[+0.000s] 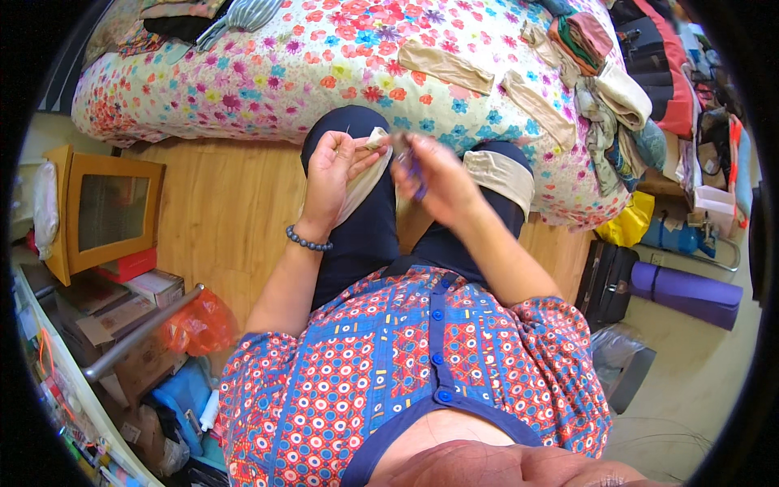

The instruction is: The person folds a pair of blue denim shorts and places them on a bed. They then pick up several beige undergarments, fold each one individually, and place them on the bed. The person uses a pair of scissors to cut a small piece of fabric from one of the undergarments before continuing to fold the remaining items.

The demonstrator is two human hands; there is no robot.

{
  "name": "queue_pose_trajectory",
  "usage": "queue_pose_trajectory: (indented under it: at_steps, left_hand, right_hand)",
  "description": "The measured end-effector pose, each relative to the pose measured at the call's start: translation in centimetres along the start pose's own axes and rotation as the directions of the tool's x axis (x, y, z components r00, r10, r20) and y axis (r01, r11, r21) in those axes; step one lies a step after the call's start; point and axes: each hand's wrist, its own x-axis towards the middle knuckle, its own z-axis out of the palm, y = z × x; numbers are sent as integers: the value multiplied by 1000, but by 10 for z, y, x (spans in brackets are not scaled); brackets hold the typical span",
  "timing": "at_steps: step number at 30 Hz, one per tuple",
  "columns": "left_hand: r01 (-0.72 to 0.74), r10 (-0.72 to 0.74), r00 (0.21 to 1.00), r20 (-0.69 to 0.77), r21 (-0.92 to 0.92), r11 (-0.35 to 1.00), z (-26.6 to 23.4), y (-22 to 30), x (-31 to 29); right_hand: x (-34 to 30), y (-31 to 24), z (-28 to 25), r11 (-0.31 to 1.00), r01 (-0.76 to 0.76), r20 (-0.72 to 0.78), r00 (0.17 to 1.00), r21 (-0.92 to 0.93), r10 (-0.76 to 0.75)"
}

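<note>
Over my left thigh, my left hand (331, 178) pinches the edge of a beige cloth (369, 185). A short thin dark line, possibly a needle or thread, sticks up by its fingertips. Close beside it on the right, my right hand (441, 180) is closed round small scissors with purple handles (417, 180). Their tip points up toward the cloth and is smeared by motion, so I cannot tell whether the blades touch it. A second beige cloth piece (503, 175) lies draped across my right knee, apart from both hands.
Ahead is a bed with a flowered cover (268, 89), bearing beige cloth strips (446, 66) and a clothes pile (596, 73). A wooden cabinet (109, 203) and orange plastic bag (201, 322) are at left. A rolled purple mat (686, 294) and black case (608, 280) stand right.
</note>
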Motion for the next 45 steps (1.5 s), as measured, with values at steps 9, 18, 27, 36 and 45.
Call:
queue_pose_trajectory:
  at_steps: [9, 18, 27, 36, 45]
  left_hand:
    - [-33, 33, 999, 43, 5, 999, 4, -7, -4]
    - [-104, 97, 993, 66, 112, 988, -1, -11, -6]
    - [-81, 80, 997, 14, 59, 995, -3, -9, -4]
    - [-342, 605, 797, -7, 819, 460, -68, 49, 76]
    - [-137, 631, 765, 130, 990, -38, -120, 96, 213]
  right_hand:
    - [1, 43, 8, 903, -320, 153, 946, 288, 286]
    - [14, 39, 19, 900, -252, 126, 967, 357, 221]
    - [19, 48, 17, 939, -180, 130, 981, 294, 147]
    - [-23, 5, -4, 990, 133, -28, 991, 45, -132]
    - [-24, -5, -21, 978, 208, -77, 975, 6, -207]
